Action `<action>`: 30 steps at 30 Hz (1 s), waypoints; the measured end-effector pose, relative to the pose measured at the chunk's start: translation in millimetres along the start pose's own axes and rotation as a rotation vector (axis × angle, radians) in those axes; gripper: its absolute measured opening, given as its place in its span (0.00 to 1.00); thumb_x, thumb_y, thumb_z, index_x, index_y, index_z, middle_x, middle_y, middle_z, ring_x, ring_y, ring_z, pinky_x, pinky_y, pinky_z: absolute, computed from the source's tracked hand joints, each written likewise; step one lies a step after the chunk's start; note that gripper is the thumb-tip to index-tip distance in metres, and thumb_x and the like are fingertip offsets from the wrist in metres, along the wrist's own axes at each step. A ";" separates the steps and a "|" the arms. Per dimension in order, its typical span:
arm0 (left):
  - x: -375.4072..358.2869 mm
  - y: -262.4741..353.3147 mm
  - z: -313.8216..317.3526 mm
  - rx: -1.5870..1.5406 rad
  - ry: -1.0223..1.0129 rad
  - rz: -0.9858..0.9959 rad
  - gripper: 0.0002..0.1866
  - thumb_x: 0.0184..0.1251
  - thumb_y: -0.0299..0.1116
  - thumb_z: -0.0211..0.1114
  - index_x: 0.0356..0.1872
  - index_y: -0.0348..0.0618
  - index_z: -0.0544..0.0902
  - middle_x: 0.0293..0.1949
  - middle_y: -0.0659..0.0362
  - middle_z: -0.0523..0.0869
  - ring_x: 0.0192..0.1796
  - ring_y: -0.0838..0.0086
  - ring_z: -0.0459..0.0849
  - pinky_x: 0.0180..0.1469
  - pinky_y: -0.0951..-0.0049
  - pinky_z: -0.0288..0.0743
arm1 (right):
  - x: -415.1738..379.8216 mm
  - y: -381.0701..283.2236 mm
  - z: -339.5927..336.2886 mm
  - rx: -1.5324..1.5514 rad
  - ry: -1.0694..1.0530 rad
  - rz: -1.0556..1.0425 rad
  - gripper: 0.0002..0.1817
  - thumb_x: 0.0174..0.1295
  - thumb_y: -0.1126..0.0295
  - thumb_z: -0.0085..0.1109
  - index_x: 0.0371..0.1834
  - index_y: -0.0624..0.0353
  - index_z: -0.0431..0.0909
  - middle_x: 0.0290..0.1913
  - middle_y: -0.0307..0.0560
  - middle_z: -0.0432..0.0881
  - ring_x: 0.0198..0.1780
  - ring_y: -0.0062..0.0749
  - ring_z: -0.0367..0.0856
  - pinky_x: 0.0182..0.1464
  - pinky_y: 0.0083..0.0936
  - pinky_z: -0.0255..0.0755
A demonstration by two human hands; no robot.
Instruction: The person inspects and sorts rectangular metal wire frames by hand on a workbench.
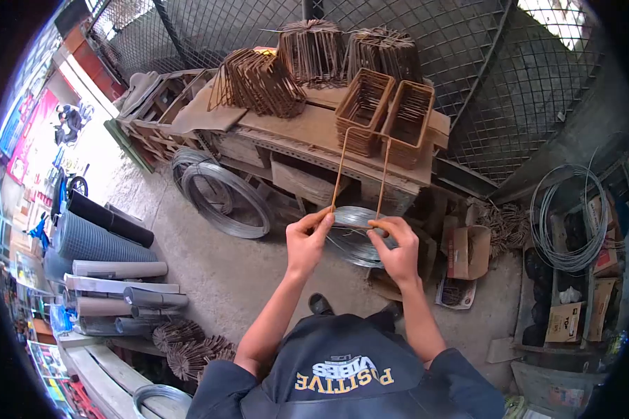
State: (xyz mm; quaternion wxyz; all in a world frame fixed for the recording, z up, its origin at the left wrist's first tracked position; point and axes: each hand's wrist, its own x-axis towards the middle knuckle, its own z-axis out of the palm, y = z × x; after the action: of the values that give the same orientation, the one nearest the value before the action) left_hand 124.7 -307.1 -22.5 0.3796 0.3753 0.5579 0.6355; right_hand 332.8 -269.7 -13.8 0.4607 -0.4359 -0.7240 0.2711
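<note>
A thin, rust-brown rebar stirrup (pixel 340 169), bent into a long rectangle, is held up in front of me. My left hand (pixel 307 242) pinches its near left corner between thumb and fingers. Opposite it, my right hand (pixel 398 248) grips the near right corner the same way. The stirrup's far end overlaps, in view, two neat stacks of rectangular stirrups (pixel 362 115) at the workbench's (pixel 314 133) right side. A leaning row of stirrups (pixel 258 80) sits further left on the bench. Below my hands lies a coil of shiny wire (pixel 360 244), partly hidden by them.
Two more stirrup bundles (pixel 311 49) stand against the wire mesh (pixel 454 42). Large wire coils (pixel 234 206) lean on the bench's left side. Mesh rolls (pixel 105 241) lie at left. An open cardboard box (pixel 468 251) and a hanging wire coil (pixel 572 220) are at right.
</note>
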 end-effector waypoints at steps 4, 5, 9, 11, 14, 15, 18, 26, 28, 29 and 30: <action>34.8 18.2 -15.4 -0.035 -0.054 0.038 0.15 0.77 0.31 0.76 0.58 0.34 0.92 0.31 0.72 0.83 0.32 0.89 0.70 0.34 0.82 0.63 | 20.0 -14.8 20.4 -0.043 0.023 -0.014 0.11 0.60 0.74 0.77 0.46 0.56 0.93 0.47 0.47 0.90 0.50 0.46 0.88 0.56 0.38 0.78; 45.0 19.7 -15.9 -0.042 -0.063 0.029 0.15 0.77 0.31 0.76 0.58 0.34 0.92 0.31 0.72 0.83 0.32 0.89 0.70 0.34 0.82 0.63 | 27.1 -18.3 20.9 -0.082 0.033 -0.045 0.10 0.60 0.73 0.77 0.46 0.55 0.94 0.47 0.46 0.90 0.50 0.45 0.88 0.56 0.38 0.77; 92.3 22.9 -7.3 -0.019 -0.145 0.060 0.16 0.77 0.31 0.75 0.59 0.33 0.92 0.36 0.69 0.87 0.37 0.87 0.75 0.40 0.82 0.69 | 65.8 -22.3 15.1 -0.240 0.061 -0.160 0.09 0.61 0.73 0.77 0.45 0.52 0.94 0.45 0.43 0.90 0.50 0.42 0.87 0.57 0.37 0.73; 118.5 26.9 0.4 0.040 -0.177 0.092 0.17 0.78 0.32 0.74 0.60 0.32 0.91 0.43 0.64 0.92 0.43 0.85 0.82 0.49 0.81 0.76 | 89.6 -23.1 12.6 -0.308 0.090 -0.240 0.08 0.62 0.71 0.76 0.44 0.52 0.94 0.44 0.42 0.90 0.50 0.41 0.86 0.56 0.37 0.72; 157.6 29.3 12.3 0.043 -0.203 0.064 0.17 0.78 0.32 0.74 0.59 0.31 0.91 0.45 0.62 0.93 0.45 0.84 0.84 0.50 0.80 0.77 | 124.6 -12.2 13.9 -0.330 0.071 -0.215 0.07 0.64 0.70 0.75 0.44 0.52 0.94 0.44 0.41 0.90 0.50 0.41 0.86 0.55 0.38 0.72; 172.9 26.1 16.1 0.017 -0.220 0.089 0.17 0.78 0.32 0.74 0.59 0.31 0.91 0.47 0.60 0.94 0.47 0.83 0.85 0.52 0.80 0.78 | 135.8 -7.6 15.1 -0.338 0.075 -0.220 0.07 0.64 0.69 0.75 0.44 0.52 0.94 0.44 0.42 0.90 0.50 0.41 0.86 0.55 0.38 0.71; 208.6 24.8 25.2 0.027 -0.232 0.100 0.17 0.79 0.33 0.74 0.60 0.31 0.91 0.48 0.59 0.94 0.48 0.82 0.87 0.53 0.80 0.79 | 167.9 11.6 21.8 -0.300 0.110 -0.253 0.07 0.64 0.69 0.75 0.44 0.52 0.94 0.45 0.42 0.90 0.50 0.41 0.86 0.54 0.38 0.71; 263.5 15.1 42.0 0.000 -0.197 0.093 0.17 0.77 0.35 0.75 0.57 0.31 0.92 0.38 0.65 0.92 0.37 0.87 0.78 0.40 0.80 0.72 | 224.0 28.0 27.7 -0.351 0.053 -0.191 0.07 0.65 0.68 0.74 0.43 0.52 0.95 0.43 0.42 0.91 0.49 0.40 0.84 0.54 0.37 0.70; 269.1 9.1 39.7 0.058 -0.181 0.104 0.17 0.76 0.36 0.76 0.56 0.32 0.93 0.36 0.66 0.90 0.35 0.87 0.76 0.37 0.80 0.70 | 229.8 31.6 30.1 -0.386 0.021 -0.174 0.07 0.65 0.68 0.74 0.44 0.52 0.95 0.43 0.42 0.90 0.48 0.40 0.83 0.54 0.36 0.70; 271.5 6.8 37.9 0.097 -0.179 0.076 0.18 0.76 0.37 0.77 0.55 0.31 0.93 0.35 0.66 0.89 0.33 0.87 0.75 0.34 0.79 0.68 | 231.2 33.4 31.4 -0.382 0.016 -0.154 0.07 0.65 0.68 0.74 0.43 0.52 0.95 0.42 0.42 0.90 0.47 0.40 0.83 0.54 0.37 0.69; 271.9 5.2 35.5 0.137 -0.178 0.045 0.18 0.75 0.38 0.77 0.54 0.31 0.93 0.35 0.67 0.88 0.32 0.87 0.74 0.32 0.78 0.66 | 231.3 33.7 32.5 -0.383 0.018 -0.145 0.07 0.65 0.68 0.74 0.43 0.52 0.95 0.42 0.42 0.90 0.47 0.40 0.83 0.54 0.37 0.69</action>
State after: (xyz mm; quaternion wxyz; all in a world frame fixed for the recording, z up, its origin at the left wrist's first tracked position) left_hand 39.4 -47.5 0.6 0.3868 0.4677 0.5554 0.5685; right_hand 271.1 -49.8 45.1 0.3943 -0.4647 -0.7876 0.0909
